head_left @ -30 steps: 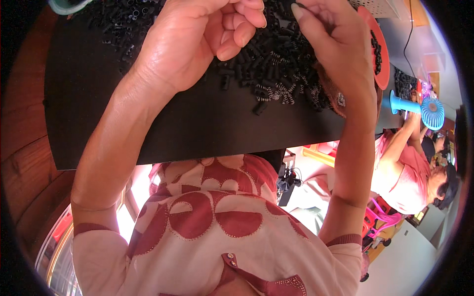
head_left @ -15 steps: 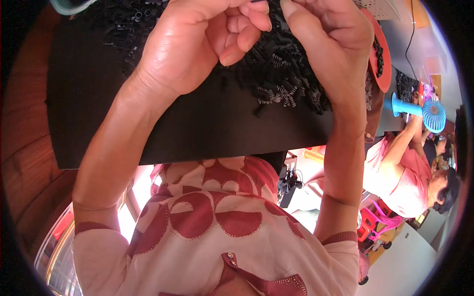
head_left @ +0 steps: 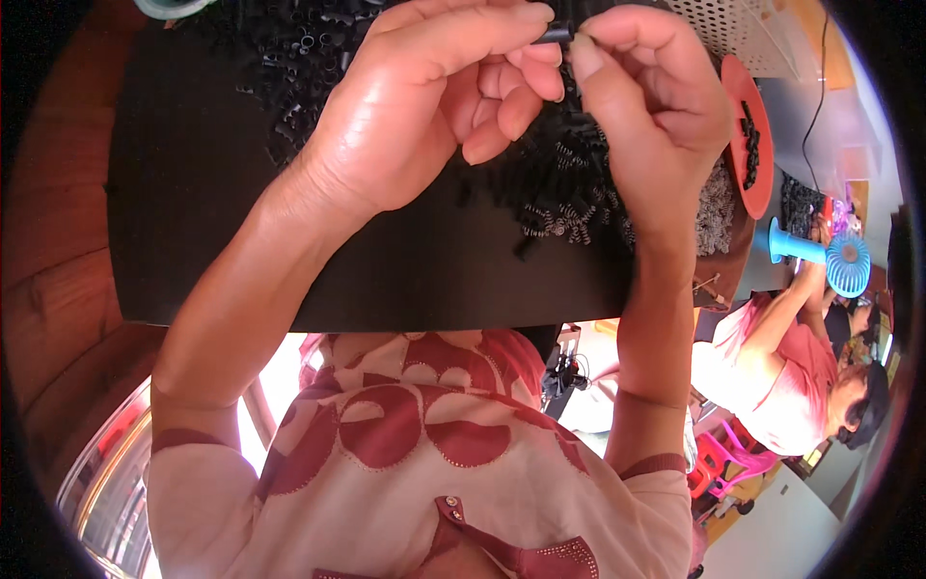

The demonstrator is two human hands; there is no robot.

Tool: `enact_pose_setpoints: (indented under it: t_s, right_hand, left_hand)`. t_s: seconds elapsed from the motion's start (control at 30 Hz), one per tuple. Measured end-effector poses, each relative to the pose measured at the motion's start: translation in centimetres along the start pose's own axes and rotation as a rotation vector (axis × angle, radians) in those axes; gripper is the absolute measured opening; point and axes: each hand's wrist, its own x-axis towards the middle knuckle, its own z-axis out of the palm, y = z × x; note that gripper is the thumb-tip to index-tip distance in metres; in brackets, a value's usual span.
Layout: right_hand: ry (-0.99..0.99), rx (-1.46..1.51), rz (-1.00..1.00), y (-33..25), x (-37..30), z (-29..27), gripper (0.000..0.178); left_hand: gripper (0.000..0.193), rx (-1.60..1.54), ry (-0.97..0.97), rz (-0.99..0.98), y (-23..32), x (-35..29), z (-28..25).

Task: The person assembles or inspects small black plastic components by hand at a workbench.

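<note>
A short black tube [head_left: 558, 34] is pinched between the thumb and fingers of my left hand [head_left: 415, 106], near the top of the view. Its other left fingers curl loosely below. At the tube's right end, the thumb and forefinger of my right hand [head_left: 666, 116] close in a pinch; whatever lies between them is hidden. Both hands are above the dark table [head_left: 212, 212]. Beneath and beyond them spreads a heap of small black tubes [head_left: 309, 43]. Black pieces with pale coils [head_left: 564, 220] lie nearer to me, below the right hand.
Right of my right wrist is a pile of silvery springs [head_left: 716, 207]. A red plate [head_left: 762, 106] holding black pieces stands beside a perforated pale basket [head_left: 723, 29]. Farther right are a blue fan [head_left: 849, 265] and a seated person in pink [head_left: 805, 362]. A pale container [head_left: 174, 8] sits far left.
Both hands now appear lower and slightly to the right, as does the table edge. The black tube between them shows more fully, and my right fingertips have come to its end.
</note>
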Motion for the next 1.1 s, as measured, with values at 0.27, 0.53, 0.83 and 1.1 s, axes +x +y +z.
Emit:
enact_pose_setpoints:
  t_s: [0.27, 0.53, 0.83, 1.1]
  right_hand:
    - [-0.025, 0.069, -0.017, 0.0, 0.0, 0.3, 0.014]
    - [0.0, 0.082, 0.067, -1.3, -0.3, 0.0, 0.014]
    - [0.015, 0.174, 0.17, -2.1, -0.4, -0.2, 0.012]
    - [-0.027, 0.199, 0.071, -1.6, -0.4, -0.4, 0.014]
  left_hand:
    - [0.025, 0.171, -0.093, 0.155, -0.5, 0.1, -0.4]
    - [0.02, 0.066, -0.083, 0.133, 0.0, -0.1, -0.5]
    - [0.02, 0.148, -0.076, 0.155, -0.1, 0.1, -0.5]
    - [0.018, 0.192, -0.087, 0.171, -0.2, 0.0, -0.6]
